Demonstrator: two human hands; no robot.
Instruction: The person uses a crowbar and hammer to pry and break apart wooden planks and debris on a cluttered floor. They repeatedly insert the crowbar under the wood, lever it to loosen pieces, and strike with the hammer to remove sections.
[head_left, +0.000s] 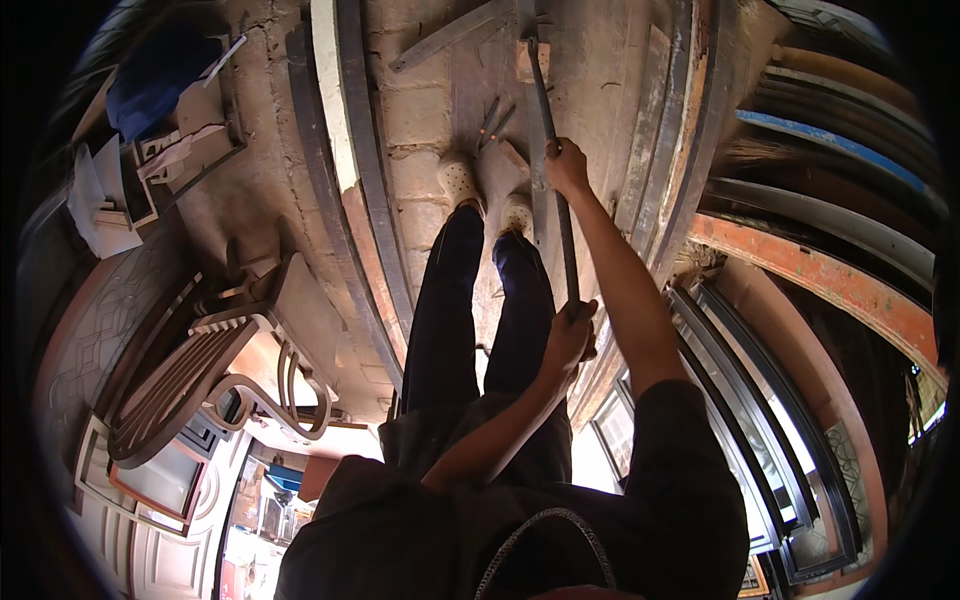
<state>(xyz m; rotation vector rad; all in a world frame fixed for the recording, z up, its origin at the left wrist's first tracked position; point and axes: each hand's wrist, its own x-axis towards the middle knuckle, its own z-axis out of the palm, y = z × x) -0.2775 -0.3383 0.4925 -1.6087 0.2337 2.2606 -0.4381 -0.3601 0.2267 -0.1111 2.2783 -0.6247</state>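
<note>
Our left hand (569,342) grips the bar (567,240) near its end, right hand (567,168) mid-length; likely stiff, heavy, best held there.

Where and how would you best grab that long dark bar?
Probably at its near end and partway along, coming from the near side. The bar is long, slim and nearly straight, pointing outward, and its far end appears over a small wooden block. The left hand holds it by the near end, the right hand farther up.
</note>
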